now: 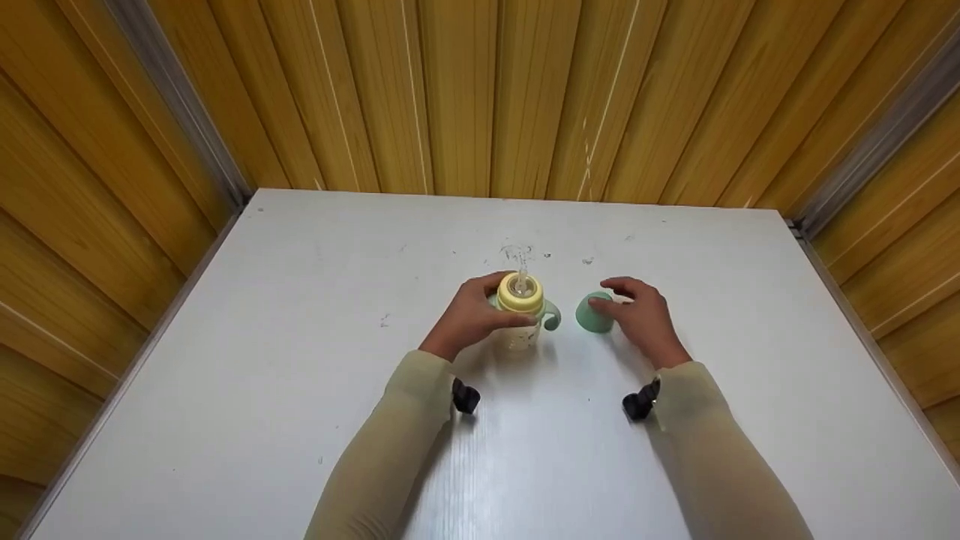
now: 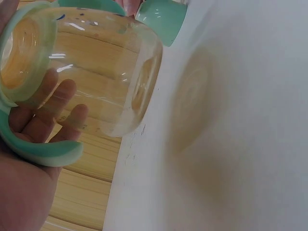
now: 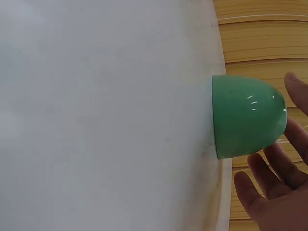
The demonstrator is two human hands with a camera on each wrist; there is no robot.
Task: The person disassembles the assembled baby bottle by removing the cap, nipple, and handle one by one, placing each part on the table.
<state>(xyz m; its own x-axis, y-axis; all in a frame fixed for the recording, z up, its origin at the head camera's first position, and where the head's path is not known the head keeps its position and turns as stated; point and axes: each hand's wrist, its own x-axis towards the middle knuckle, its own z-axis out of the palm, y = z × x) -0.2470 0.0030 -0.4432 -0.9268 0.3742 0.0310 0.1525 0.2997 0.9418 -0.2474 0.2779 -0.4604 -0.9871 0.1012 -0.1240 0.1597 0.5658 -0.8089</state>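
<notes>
A clear baby bottle (image 1: 522,339) with a yellow collar, a see-through teat and green side handles is in my left hand (image 1: 480,309). Thumb and fingers wrap it just below the collar. In the left wrist view the bottle's base (image 2: 144,91) appears raised off the table, its shadow lying apart from it. A green dome-shaped bottle cap (image 3: 248,117) stands on the table, rim down, to the right of the bottle. Around the cap's rounded top my right hand (image 1: 641,313) is spread, fingers loosely bent; whether a fingertip touches it I cannot tell.
Both hands are over the middle of a white table (image 1: 300,360) with small dark scuff marks. Yellow wood-look panelling (image 1: 457,97) rises behind it and at both sides. A black wrist device (image 1: 465,396) sits at each sleeve cuff.
</notes>
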